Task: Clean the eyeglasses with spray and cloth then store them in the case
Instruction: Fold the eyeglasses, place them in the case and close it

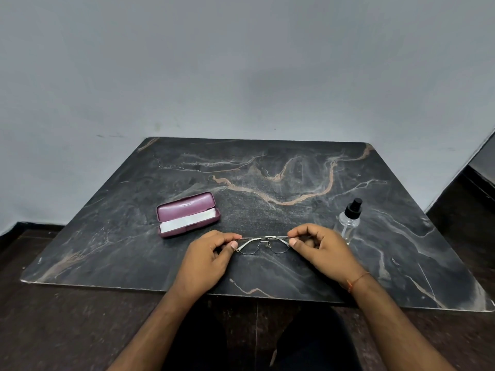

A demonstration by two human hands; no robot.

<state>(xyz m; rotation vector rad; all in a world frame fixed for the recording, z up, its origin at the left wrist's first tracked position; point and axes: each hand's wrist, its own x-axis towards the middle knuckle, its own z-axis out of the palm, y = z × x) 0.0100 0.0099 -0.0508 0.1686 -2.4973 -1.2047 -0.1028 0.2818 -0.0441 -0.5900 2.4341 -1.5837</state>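
Case (188, 215) lies open on the worktop (267, 183) with the cloth (184, 223) inside, left hand (207, 259) and right hand (320, 250) each pinch one end of the glasses (263, 243), spray (349, 220) stands right; advise gripping by the frame only, lenses untouched.

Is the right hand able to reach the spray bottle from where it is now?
Probably yes. The spray bottle stands upright just beyond the right hand, with nothing between them. But that hand pinches one end of the glasses, so it must let go first; the left hand holds the other end.
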